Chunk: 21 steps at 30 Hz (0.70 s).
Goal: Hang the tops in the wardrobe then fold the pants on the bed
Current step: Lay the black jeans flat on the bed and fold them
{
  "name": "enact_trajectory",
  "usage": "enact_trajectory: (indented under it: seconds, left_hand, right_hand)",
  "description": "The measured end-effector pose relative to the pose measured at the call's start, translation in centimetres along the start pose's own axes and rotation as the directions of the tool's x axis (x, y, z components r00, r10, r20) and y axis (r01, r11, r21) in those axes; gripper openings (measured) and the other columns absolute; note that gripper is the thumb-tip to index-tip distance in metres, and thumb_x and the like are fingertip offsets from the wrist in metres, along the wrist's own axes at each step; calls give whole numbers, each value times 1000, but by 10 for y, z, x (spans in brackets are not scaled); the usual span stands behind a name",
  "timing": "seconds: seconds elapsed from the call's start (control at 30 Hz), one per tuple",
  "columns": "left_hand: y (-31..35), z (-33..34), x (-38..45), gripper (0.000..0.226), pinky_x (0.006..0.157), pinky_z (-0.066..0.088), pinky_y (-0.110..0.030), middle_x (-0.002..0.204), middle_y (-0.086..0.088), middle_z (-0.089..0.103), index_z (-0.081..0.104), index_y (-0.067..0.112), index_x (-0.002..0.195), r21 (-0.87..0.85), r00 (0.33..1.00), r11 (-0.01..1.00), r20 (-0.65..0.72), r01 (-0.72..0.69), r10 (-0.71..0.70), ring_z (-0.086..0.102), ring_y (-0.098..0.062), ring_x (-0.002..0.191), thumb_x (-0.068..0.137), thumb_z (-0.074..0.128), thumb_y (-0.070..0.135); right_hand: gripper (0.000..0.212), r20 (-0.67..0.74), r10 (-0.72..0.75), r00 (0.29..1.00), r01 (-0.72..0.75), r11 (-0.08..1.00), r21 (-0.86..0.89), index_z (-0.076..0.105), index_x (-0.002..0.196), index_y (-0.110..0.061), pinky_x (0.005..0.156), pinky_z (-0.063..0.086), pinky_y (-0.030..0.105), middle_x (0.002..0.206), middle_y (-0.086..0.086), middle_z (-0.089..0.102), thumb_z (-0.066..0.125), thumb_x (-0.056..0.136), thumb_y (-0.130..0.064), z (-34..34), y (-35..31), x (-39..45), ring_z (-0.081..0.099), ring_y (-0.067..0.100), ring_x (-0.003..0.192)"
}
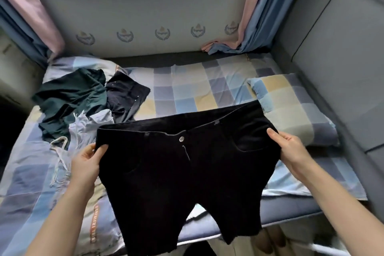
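A pair of black shorts [176, 172] with a silver button hangs spread out in front of me, above the near edge of the bed [182, 89]. My left hand [87, 162] pinches the waistband's left side, thumb on the front. My right hand [291, 149] grips the right side by the pocket. The legs dangle past the mattress edge. On the bed's left lie a dark green garment [70, 97], a dark navy garment [126, 93] with small studs, and a light blue frayed garment [87, 129].
A checked pillow [291, 108] lies at the bed's right, against a grey padded headboard [336, 58]. Pink and blue curtains [255, 16] hang at both sides of the window; one end pools on the mattress. A wall with crest motifs backs the bed.
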<state>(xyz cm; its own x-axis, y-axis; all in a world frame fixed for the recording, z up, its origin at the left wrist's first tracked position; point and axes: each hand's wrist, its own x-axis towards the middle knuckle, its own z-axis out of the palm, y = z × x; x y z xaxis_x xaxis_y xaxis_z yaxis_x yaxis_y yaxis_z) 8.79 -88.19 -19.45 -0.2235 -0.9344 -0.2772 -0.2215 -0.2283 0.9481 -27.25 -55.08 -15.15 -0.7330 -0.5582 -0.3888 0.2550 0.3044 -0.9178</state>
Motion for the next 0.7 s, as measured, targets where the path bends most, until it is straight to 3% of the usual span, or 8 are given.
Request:
enact_trajectory:
  seconds: [0.27, 0.33, 0.43, 0.53, 0.57, 0.6, 0.63, 0.7]
  left_hand:
    - [-11, 60, 91, 13, 61, 53, -21, 73, 7, 70, 69, 19, 80, 15, 991, 997, -113, 77, -75, 63, -7, 65, 92, 64, 21]
    - [-1, 71, 132, 12, 66, 52, -25, 77, 4, 70, 68, 18, 81, 63, 993, 995, -98, 72, -65, 62, -10, 69, 92, 64, 19]
    - [11, 103, 209, 21, 60, 46, -22, 69, 0, 62, 60, 16, 73, 175, 999, 984, -2, 36, -36, 55, -8, 60, 94, 61, 15]
    - [32, 153, 314, 25, 60, 42, -21, 72, -10, 52, 54, 14, 70, 270, 990, 955, -47, -119, 136, 50, -8, 64, 95, 57, 17]
    - [42, 167, 348, 16, 65, 43, -19, 82, -13, 57, 62, 11, 84, 331, 977, 928, -60, -172, 202, 54, -5, 71, 96, 55, 20]
    - [44, 184, 385, 27, 79, 44, -19, 104, -17, 62, 62, 6, 113, 407, 966, 892, -73, -198, 248, 59, -8, 91, 97, 52, 25]
    - [36, 199, 419, 51, 97, 39, -23, 133, -19, 54, 43, 5, 142, 500, 962, 845, -74, -191, 261, 54, -16, 118, 98, 50, 30]
    - [-4, 224, 456, 78, 118, 19, -35, 160, -14, 21, 4, 11, 156, 679, 966, 713, -22, -176, 259, 22, -29, 146, 97, 51, 34]
  right_hand:
    - [30, 63, 107, 992, -115, 985, 126, 69, 108, -6, 74, 58, 25, 108, 9, 73, 58, 94, -30, 26, -3, 139, 69, 20, 100]
    - [24, 33, 73, 997, -77, 989, 130, 70, 101, -7, 71, 58, 23, 100, 6, 74, 57, 95, -27, 41, -15, 176, 71, 16, 91]
    - [18, -29, -26, 999, 29, 996, 85, 69, 95, -10, 69, 56, 20, 92, 2, 74, 56, 96, -23, 72, -34, 254, 70, 10, 81]
    - [23, -152, -113, 982, 102, 992, -79, 65, 100, -8, 71, 51, 19, 101, 4, 67, 51, 99, -27, 106, -44, 362, 64, 10, 81]
    - [31, -181, -161, 970, 129, 975, -180, 62, 108, -4, 78, 47, 21, 109, 6, 64, 48, 100, -31, 113, -44, 398, 61, 13, 90]
    - [43, -209, -198, 958, 130, 945, -300, 56, 122, 0, 87, 43, 22, 121, 8, 58, 43, 100, -35, 119, -38, 433, 56, 17, 104]
    - [51, -243, -233, 942, 108, 893, -437, 46, 135, -1, 98, 36, 26, 136, 9, 50, 40, 100, -38, 124, -25, 465, 48, 19, 120]
    - [46, -213, -238, 948, 80, 823, -562, 49, 125, -1, 99, 31, 28, 138, 9, 45, 35, 100, -38, 138, 17, 509, 42, 20, 123]
